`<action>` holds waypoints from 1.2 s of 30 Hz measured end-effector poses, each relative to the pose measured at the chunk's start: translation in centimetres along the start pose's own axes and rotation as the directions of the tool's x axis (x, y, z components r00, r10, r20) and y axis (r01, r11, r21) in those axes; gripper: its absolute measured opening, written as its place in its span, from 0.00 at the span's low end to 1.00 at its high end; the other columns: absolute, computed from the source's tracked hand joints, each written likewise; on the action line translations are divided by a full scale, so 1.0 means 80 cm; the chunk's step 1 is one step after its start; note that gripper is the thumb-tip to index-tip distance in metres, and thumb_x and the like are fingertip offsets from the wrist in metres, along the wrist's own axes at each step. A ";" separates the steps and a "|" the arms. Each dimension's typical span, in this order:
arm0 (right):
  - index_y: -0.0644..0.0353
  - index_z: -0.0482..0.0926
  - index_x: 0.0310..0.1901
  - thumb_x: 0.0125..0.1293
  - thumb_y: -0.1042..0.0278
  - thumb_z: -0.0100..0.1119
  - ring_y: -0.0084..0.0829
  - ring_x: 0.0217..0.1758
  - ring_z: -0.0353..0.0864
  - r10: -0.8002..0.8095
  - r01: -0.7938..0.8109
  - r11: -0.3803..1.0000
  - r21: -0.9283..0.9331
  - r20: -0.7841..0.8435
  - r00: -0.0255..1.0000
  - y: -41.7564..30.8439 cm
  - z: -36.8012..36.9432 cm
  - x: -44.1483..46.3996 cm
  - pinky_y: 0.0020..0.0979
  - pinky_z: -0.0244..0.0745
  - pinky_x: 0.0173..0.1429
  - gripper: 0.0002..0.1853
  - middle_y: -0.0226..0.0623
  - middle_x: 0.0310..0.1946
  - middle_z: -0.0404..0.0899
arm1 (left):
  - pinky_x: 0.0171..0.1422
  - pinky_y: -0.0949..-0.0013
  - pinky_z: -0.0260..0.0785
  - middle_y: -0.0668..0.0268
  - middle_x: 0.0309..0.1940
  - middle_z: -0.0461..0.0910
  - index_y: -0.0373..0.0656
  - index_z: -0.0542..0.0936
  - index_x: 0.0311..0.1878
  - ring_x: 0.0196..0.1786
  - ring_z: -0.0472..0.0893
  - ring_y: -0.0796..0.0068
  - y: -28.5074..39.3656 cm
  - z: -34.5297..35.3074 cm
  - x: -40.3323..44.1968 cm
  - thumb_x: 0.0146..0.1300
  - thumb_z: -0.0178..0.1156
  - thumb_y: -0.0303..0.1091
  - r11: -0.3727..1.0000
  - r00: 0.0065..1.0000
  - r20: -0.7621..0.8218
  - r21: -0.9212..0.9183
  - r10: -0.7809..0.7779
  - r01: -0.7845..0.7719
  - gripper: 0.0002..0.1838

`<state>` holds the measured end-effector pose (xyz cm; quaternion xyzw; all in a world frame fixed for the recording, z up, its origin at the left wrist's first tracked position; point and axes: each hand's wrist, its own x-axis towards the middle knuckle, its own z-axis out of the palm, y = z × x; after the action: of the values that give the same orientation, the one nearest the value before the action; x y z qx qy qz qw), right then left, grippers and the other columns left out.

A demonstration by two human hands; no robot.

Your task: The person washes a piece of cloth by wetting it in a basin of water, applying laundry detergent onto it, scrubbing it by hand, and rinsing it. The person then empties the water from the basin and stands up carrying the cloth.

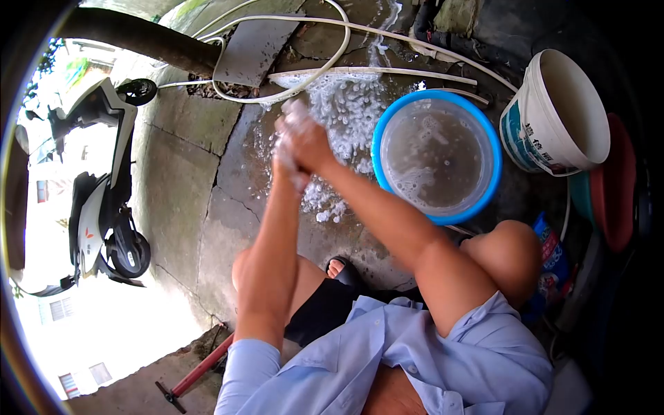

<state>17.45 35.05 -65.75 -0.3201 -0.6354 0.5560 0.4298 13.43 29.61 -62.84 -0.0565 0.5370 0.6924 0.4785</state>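
Observation:
My right hand (308, 142) and my left hand (286, 160) are pressed together above the wet concrete, both coated in white lather. The right hand's fingers close over the left, and motion blurs them. Whether anything lies between the palms is hidden. Under and beyond them, white foam (349, 114) spreads over the ground. Just right of the hands stands a clear basin (437, 220) with a blue rim, holding murky grey water (443, 162) with suds on it.
A pale hose (408, 33) loops across the far ground near a flat slab (252, 52). A white bucket (522, 131) leans at the right, beside a red basin (615, 187) and a blue plastic bag (550, 256). A scooter (104, 194) and red-handled pump (204, 365) are at left.

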 end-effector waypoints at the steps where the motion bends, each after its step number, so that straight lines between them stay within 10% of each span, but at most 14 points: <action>1: 0.64 0.76 0.64 0.72 0.49 0.53 0.53 0.59 0.82 0.055 -0.056 0.998 -0.039 -0.022 0.998 0.014 -0.015 0.016 0.41 0.76 0.66 0.29 0.56 0.60 0.78 | 0.56 0.55 0.79 0.60 0.56 0.80 0.43 0.73 0.64 0.54 0.81 0.65 -0.023 -0.021 0.035 0.78 0.49 0.48 1.000 0.986 0.165 -0.019 0.005 -0.002 0.22; 6: 0.65 0.77 0.64 0.70 0.51 0.59 0.50 0.66 0.77 0.242 -0.253 0.967 0.021 0.225 0.944 -0.017 -0.014 -0.024 0.41 0.72 0.69 0.29 0.55 0.63 0.77 | 0.43 0.64 0.82 0.63 0.39 0.81 0.45 0.76 0.54 0.42 0.83 0.70 0.019 -0.007 0.011 0.78 0.46 0.58 0.994 0.983 0.154 0.020 0.100 -0.105 0.25; 8: 0.61 0.80 0.59 0.68 0.54 0.59 0.50 0.60 0.81 -0.213 0.223 0.970 0.097 -0.104 0.972 -0.002 0.040 -0.056 0.42 0.76 0.65 0.24 0.51 0.57 0.81 | 0.33 0.60 0.74 0.71 0.25 0.77 0.52 0.77 0.29 0.31 0.79 0.73 0.058 -0.087 0.092 0.71 0.51 0.68 0.991 0.666 0.746 -0.074 -0.022 0.115 0.29; 12: 0.62 0.81 0.59 0.68 0.52 0.63 0.51 0.68 0.74 -0.130 0.127 0.991 -0.030 -0.091 0.987 0.002 0.021 -0.016 0.41 0.69 0.72 0.26 0.49 0.60 0.80 | 0.55 0.56 0.79 0.62 0.53 0.82 0.49 0.79 0.56 0.50 0.82 0.65 0.011 -0.027 0.021 0.75 0.53 0.53 0.983 0.978 0.210 -0.180 -0.002 0.041 0.20; 16: 0.61 0.81 0.59 0.72 0.47 0.55 0.54 0.58 0.82 -0.139 0.210 0.845 -0.491 0.179 0.974 0.084 -0.006 0.016 0.44 0.76 0.65 0.26 0.51 0.61 0.79 | 0.57 0.58 0.77 0.64 0.49 0.82 0.45 0.78 0.54 0.49 0.82 0.66 -0.009 -0.006 0.015 0.76 0.53 0.49 0.999 0.964 0.262 -0.029 0.044 -0.038 0.18; 18: 0.62 0.83 0.54 0.73 0.48 0.54 0.53 0.56 0.83 0.166 -0.165 0.986 -0.016 0.120 0.979 0.013 0.007 -0.015 0.45 0.76 0.65 0.24 0.52 0.57 0.81 | 0.55 0.58 0.77 0.66 0.43 0.82 0.45 0.79 0.49 0.47 0.81 0.67 0.009 -0.043 0.053 0.77 0.53 0.51 0.995 0.961 0.257 -0.011 0.101 -0.102 0.18; 20: 0.58 0.82 0.56 0.73 0.50 0.55 0.49 0.63 0.78 -0.150 0.152 0.986 0.068 -0.029 0.988 0.000 0.032 -0.047 0.43 0.72 0.69 0.21 0.51 0.57 0.80 | 0.49 0.61 0.77 0.71 0.31 0.80 0.49 0.79 0.35 0.42 0.81 0.70 0.054 -0.115 0.121 0.76 0.53 0.53 1.000 0.809 0.587 -0.005 -0.019 0.027 0.19; 22: 0.56 0.78 0.64 0.74 0.49 0.53 0.47 0.71 0.73 -0.099 0.096 0.993 0.069 0.035 0.995 -0.038 0.023 -0.058 0.41 0.67 0.75 0.25 0.51 0.64 0.77 | 0.53 0.61 0.78 0.65 0.39 0.81 0.48 0.79 0.44 0.46 0.81 0.67 0.032 -0.103 0.092 0.76 0.52 0.53 0.990 0.830 0.539 -0.082 0.144 -0.118 0.18; 23: 0.56 0.78 0.65 0.74 0.48 0.54 0.47 0.72 0.72 -0.167 0.176 0.978 -0.111 0.085 0.982 -0.002 0.026 -0.031 0.41 0.66 0.75 0.26 0.51 0.64 0.77 | 0.56 0.61 0.78 0.62 0.46 0.80 0.47 0.78 0.51 0.50 0.80 0.66 0.010 -0.100 0.101 0.77 0.51 0.52 0.790 0.786 0.619 -0.476 -0.012 0.386 0.19; 24: 0.55 0.78 0.65 0.73 0.48 0.54 0.46 0.72 0.72 -0.223 0.257 0.926 -0.278 0.148 0.964 0.036 0.030 -0.001 0.41 0.66 0.75 0.26 0.51 0.65 0.77 | 0.60 0.61 0.77 0.60 0.55 0.76 0.45 0.73 0.60 0.56 0.78 0.66 -0.002 -0.047 0.051 0.78 0.50 0.51 0.951 0.920 0.390 -0.293 0.028 0.096 0.21; 26: 0.53 0.79 0.65 0.70 0.48 0.56 0.47 0.69 0.76 -0.034 -0.047 0.939 -0.340 -0.229 0.973 0.053 -0.009 0.035 0.40 0.72 0.70 0.27 0.55 0.62 0.78 | 0.62 0.60 0.77 0.58 0.60 0.77 0.43 0.72 0.67 0.59 0.79 0.65 -0.032 0.006 0.002 0.76 0.54 0.45 0.998 0.961 0.268 -0.035 0.068 -0.061 0.23; 30: 0.57 0.83 0.58 0.69 0.54 0.56 0.48 0.54 0.84 0.392 -0.393 0.919 -0.044 0.235 0.889 0.088 0.008 0.012 0.42 0.78 0.59 0.22 0.54 0.53 0.83 | 0.55 0.61 0.80 0.61 0.51 0.82 0.43 0.78 0.57 0.51 0.83 0.66 -0.017 -0.013 0.034 0.76 0.54 0.51 0.994 0.991 0.099 0.062 0.087 -0.093 0.21; 33: 0.61 0.84 0.51 0.69 0.59 0.59 0.46 0.51 0.85 -0.018 0.020 0.999 0.034 -0.071 0.997 -0.004 0.027 -0.052 0.42 0.78 0.57 0.17 0.52 0.49 0.85 | 0.52 0.60 0.80 0.63 0.49 0.83 0.46 0.80 0.54 0.49 0.83 0.66 0.013 -0.084 0.130 0.75 0.53 0.55 0.964 0.342 0.939 -0.130 0.045 0.231 0.22; 36: 0.66 0.82 0.53 0.70 0.60 0.59 0.49 0.51 0.85 0.007 -0.010 0.998 0.067 0.039 0.999 -0.017 0.003 -0.029 0.40 0.78 0.59 0.18 0.54 0.50 0.84 | 0.56 0.57 0.76 0.63 0.49 0.82 0.47 0.80 0.53 0.51 0.81 0.63 -0.018 -0.033 0.062 0.75 0.48 0.57 0.836 0.681 0.726 -0.431 0.098 0.340 0.24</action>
<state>18.34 32.68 -64.85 -0.2974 -0.6230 0.5850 0.4256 10.69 30.41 -67.90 0.0527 0.0846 0.7434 0.6614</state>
